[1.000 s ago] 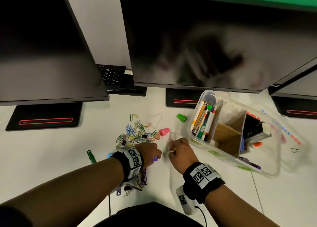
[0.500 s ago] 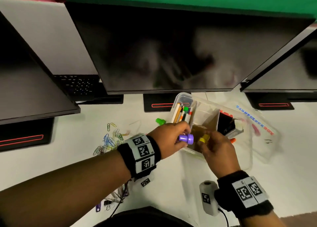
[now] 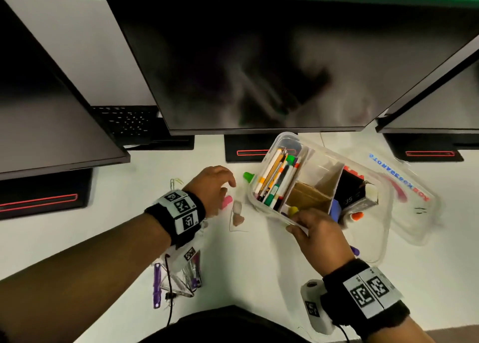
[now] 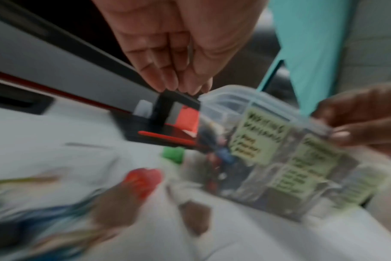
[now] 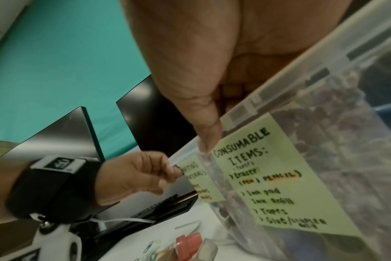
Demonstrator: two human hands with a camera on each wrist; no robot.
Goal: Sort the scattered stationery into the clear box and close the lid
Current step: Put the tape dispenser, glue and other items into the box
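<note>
A: How is the right hand (image 3: 320,235) placed?

B: The near rim of the clear box (image 3: 261,208) is pinched by it, thumb outside the wall over the green labels (image 5: 255,167), fingers hidden behind the rim. The box is thereby steadied at about one o'clock on the white worktop (image 3: 259,265).

A: And the left hand (image 3: 211,188)?

B: Nothing is held. Its fingers are loosely curled above a pink cap (image 3: 226,202) at roughly eleven o'clock, just left of the box. Contact cannot be confirmed; the wrist view is blurred.

A: What has been sorted?

B: Pens and markers (image 3: 276,180) are stacked in the left compartment. A yellow item (image 3: 293,209) is seen in the cardboard-divided middle one, and a black box (image 3: 350,192) in the right.

A: What is left?

B: A green cap (image 3: 248,176) lies beside the box's far left corner. Brownish erasers (image 3: 237,214) are seen near the pink cap. Paper clips (image 3: 175,182) lie at ten o'clock, and purple pieces with binder clips (image 3: 181,280) at seven. The lid (image 3: 409,195) lies off at two o'clock, beside the box. Roughly half is judged done; closing is not yet due.
</note>
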